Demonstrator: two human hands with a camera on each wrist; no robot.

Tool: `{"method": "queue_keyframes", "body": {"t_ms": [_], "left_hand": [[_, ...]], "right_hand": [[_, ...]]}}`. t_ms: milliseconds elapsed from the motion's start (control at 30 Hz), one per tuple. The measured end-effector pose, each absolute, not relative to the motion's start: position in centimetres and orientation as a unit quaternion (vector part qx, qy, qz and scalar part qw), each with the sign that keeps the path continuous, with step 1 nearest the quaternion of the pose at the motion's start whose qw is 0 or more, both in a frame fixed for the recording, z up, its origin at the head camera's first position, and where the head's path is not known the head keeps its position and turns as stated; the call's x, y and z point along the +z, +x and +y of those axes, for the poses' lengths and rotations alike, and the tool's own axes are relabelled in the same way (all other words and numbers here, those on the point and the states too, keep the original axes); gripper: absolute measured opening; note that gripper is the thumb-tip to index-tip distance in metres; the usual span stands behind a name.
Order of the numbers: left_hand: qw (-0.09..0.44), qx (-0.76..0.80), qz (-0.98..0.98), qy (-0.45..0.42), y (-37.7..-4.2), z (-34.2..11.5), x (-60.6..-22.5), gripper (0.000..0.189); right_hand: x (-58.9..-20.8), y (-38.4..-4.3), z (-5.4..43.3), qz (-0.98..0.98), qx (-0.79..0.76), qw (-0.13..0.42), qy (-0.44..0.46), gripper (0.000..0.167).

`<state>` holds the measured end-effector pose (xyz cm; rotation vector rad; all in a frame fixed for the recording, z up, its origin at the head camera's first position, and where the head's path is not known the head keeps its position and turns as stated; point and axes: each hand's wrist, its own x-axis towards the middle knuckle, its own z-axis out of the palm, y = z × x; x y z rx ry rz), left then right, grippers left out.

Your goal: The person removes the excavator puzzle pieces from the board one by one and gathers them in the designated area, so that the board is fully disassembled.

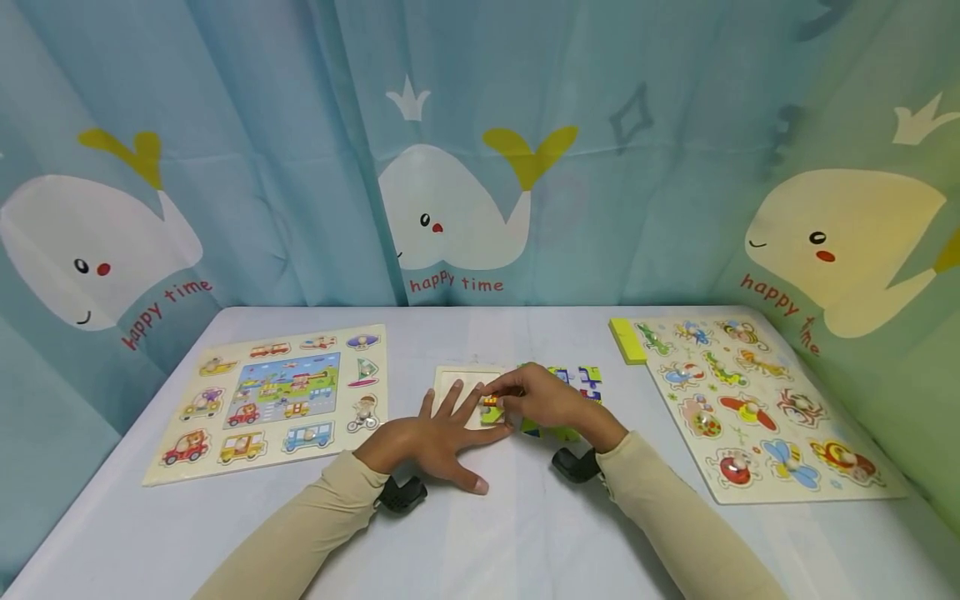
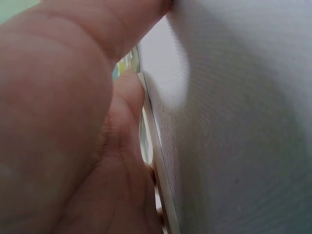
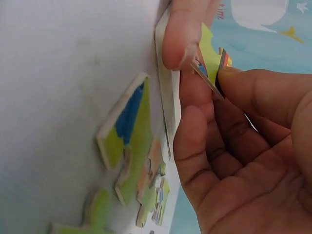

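Note:
Fingers spread, my left hand rests over the small pale puzzle tray at mid-table, its fingertips on the tray. In the left wrist view the tray's edge runs beside the hand. My right hand pinches a small jigsaw piece between thumb and fingers, over the tray's right part. In the right wrist view, green shows near the pinch, and the piece's edge stands tilted beside a left fingertip. Whether it touches neighbouring pieces is hidden. Loose jigsaw pieces lie right of the tray, partly under my right hand.
A vehicle peg puzzle board lies at left, and an insect peg puzzle board at right. A yellow-green block sits by the insect board's far corner. A blue whale-print curtain hangs behind the white-covered table.

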<state>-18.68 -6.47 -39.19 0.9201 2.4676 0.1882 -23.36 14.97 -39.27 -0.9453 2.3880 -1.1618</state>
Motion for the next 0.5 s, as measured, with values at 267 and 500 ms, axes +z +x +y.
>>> {"method": "queue_keyframes", "body": {"t_ms": [267,500], "left_hand": [[0.242,0.065,0.906,0.342,-18.6,-6.4,-38.9,0.082],[0.24,0.069,0.909,0.334,-18.6,-6.4,-39.2,0.083]], "right_hand": [[-38.1,-23.4,15.8,0.841,-0.397,0.141,-0.341,0.028],[-37.7,-23.7,17.1,0.846,-0.397,0.127,-0.333,0.03]]}}
